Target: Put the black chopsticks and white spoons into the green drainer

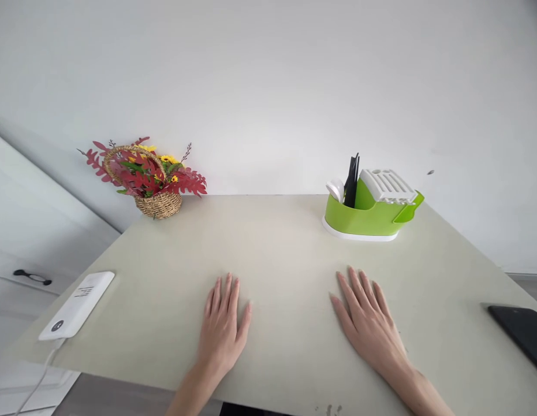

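Observation:
My left hand [220, 326] lies flat, palm down, on the pale table [277, 260], holding nothing. To the right, my right hand [368, 320] rests the same way with its fingers spread. Beyond my right hand stands a green utensil holder [359, 220] with a white base and a white slotted knife rack [390, 184] on top. Upright in its left part are black chopsticks [351, 182] and a white spoon [335, 189]. Neither hand touches the holder.
A wicker basket [159, 205] of red leaves and yellow flowers stands at the back left. A white power bank [78, 305] with a cable lies at the left edge, a black phone [520, 332] at the right. Behind the table is a white wall [268, 98].

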`<act>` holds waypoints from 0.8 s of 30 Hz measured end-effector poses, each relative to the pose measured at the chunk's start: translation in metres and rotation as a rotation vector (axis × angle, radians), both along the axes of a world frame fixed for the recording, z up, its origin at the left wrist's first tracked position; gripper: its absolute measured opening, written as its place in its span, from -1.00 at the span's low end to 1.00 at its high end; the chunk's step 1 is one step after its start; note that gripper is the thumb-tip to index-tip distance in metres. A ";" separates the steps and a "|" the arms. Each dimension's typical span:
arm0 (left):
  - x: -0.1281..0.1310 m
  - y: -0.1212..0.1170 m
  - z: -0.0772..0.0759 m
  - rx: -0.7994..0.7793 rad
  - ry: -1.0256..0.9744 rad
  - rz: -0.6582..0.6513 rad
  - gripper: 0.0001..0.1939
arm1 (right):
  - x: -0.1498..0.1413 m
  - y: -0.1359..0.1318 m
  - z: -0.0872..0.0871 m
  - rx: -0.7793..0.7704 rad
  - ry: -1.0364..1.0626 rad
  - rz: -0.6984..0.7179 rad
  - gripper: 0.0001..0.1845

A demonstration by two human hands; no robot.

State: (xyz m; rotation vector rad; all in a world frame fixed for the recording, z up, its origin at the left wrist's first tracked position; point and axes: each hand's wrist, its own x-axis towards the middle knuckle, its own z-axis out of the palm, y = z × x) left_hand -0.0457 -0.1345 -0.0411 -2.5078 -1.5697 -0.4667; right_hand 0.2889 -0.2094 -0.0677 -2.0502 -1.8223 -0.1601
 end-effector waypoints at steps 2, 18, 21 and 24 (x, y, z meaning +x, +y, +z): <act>0.002 -0.005 0.000 0.015 0.024 0.018 -0.21 | -0.002 0.000 0.000 0.013 0.002 -0.010 -0.26; 0.021 -0.034 -0.004 -0.008 0.016 0.127 -0.21 | -0.024 -0.027 -0.004 0.129 -0.020 0.106 -0.25; 0.022 -0.039 -0.005 -0.014 0.006 0.135 -0.22 | -0.023 -0.027 -0.007 0.144 -0.024 0.110 -0.26; 0.023 -0.040 -0.006 -0.016 -0.003 0.136 -0.23 | -0.023 -0.028 -0.011 0.147 -0.029 0.108 -0.26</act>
